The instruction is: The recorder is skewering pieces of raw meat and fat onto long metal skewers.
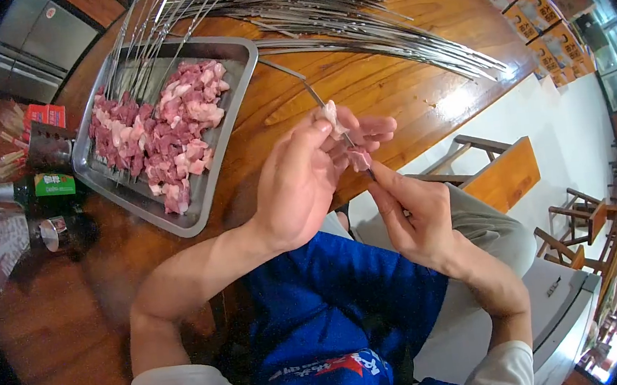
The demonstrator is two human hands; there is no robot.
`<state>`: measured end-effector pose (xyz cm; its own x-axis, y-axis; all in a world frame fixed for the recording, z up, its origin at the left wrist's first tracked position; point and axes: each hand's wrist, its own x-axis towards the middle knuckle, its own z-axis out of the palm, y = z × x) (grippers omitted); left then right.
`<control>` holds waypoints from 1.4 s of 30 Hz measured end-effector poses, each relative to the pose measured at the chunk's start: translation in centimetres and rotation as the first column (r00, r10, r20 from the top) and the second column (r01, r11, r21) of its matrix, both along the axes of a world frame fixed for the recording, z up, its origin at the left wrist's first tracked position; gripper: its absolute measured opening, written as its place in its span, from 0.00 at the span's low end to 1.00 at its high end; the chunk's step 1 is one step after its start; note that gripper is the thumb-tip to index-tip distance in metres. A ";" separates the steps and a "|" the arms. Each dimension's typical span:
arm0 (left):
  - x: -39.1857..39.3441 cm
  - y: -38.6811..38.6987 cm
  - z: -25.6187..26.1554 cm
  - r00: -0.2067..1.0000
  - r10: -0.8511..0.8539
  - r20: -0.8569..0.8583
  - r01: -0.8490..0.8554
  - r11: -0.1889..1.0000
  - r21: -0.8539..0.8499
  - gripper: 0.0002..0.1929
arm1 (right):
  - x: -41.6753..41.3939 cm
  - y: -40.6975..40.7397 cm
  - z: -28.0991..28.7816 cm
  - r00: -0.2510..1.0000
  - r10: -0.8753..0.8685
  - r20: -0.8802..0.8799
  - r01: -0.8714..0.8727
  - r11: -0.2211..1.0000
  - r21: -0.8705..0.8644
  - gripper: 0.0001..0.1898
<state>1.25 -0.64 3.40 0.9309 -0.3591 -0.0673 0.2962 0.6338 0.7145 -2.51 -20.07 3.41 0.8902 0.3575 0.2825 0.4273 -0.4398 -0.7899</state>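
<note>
My left hand (307, 176) pinches a pale piece of raw meat (332, 116) between thumb and finger, with a metal skewer (313, 91) running through it. Closer to me, a pinker raw meat piece (360, 160) sits by the skewer's end. My right hand (414, 209) grips the skewer there, its fingertips just below that piece. To the left, a metal tray (229, 161) holds a heap of cut raw meat (161, 134); several metal skewers (150, 51) reach out of the heap over the tray's far edge. The skewer's far end lies near the tray's right rim.
Many bare metal skewers (336, 26) lie across the wooden table (277, 105). Green bottles (54, 185) and a holder with wooden sticks (50, 146) stand left of the tray. Cartons (545, 26) are stacked at the far right. Wooden stools (501, 172) stand beyond the table's right edge.
</note>
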 end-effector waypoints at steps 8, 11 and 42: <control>-0.2 -0.9 0.3 0.999 -0.042 0.002 0.042 0.993 -0.114 0.17 | -0.8 0.2 -0.2 0.997 -0.054 -0.057 0.058 0.996 0.070 0.16; -0.3 -0.5 0.2 0.999 -0.047 0.008 0.047 0.995 -0.091 0.18 | -0.7 0.7 -0.2 0.979 -0.040 -0.197 0.066 0.990 0.123 0.14; -0.5 2.0 2.7 0.964 -0.028 0.264 0.021 0.999 0.030 0.30 | 0.8 1.1 1.6 0.998 -0.032 -0.046 0.041 0.975 0.220 0.18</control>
<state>0.79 1.37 6.10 0.9078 -0.3832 0.1701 0.1093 0.6080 0.7864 -1.73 -18.98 5.03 0.9141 0.2575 0.3131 0.3789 -0.2678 -0.8858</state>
